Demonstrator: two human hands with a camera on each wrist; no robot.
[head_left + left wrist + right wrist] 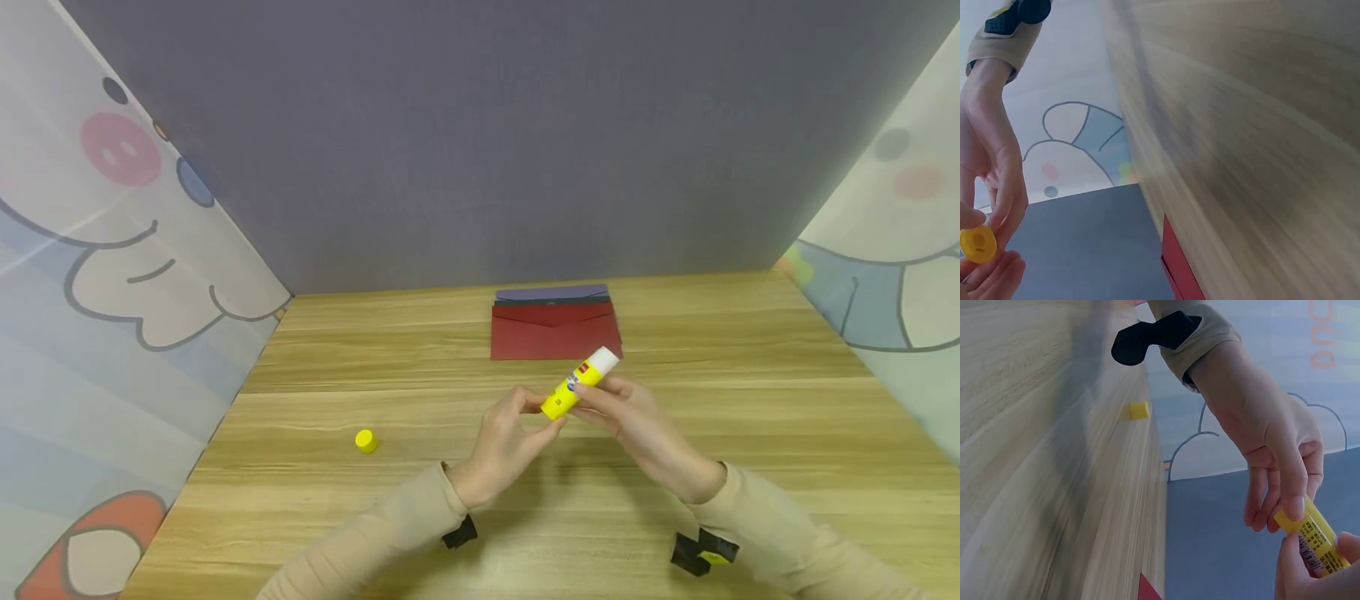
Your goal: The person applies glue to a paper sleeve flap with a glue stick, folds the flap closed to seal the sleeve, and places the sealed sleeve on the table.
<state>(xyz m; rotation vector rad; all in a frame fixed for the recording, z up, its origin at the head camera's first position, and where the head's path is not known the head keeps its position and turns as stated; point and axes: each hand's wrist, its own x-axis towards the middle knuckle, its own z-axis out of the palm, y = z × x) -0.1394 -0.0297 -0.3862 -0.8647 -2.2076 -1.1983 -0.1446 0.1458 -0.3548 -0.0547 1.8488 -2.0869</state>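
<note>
A yellow glue stick (570, 392) with a white top end is held at a slant above the table, white end pointing up and to the right. My left hand (504, 442) pinches its lower yellow end between thumb and fingers. Around the body of the tube, my right hand (648, 429) grips with thumb and fingers. The round yellow base (979, 244) shows in the left wrist view. Printed text and a barcode on the glue stick (1313, 540) face the right wrist camera. A yellow cap (366, 442) stands apart on the table to the left.
Behind the hands lies a stack of envelopes, a red envelope (555, 337) in front and a purple envelope (551, 292) at the back. The wooden table (375, 358) meets a grey panel (487, 150) at the rear. Cartoon-printed sheets (187, 267) border both sides.
</note>
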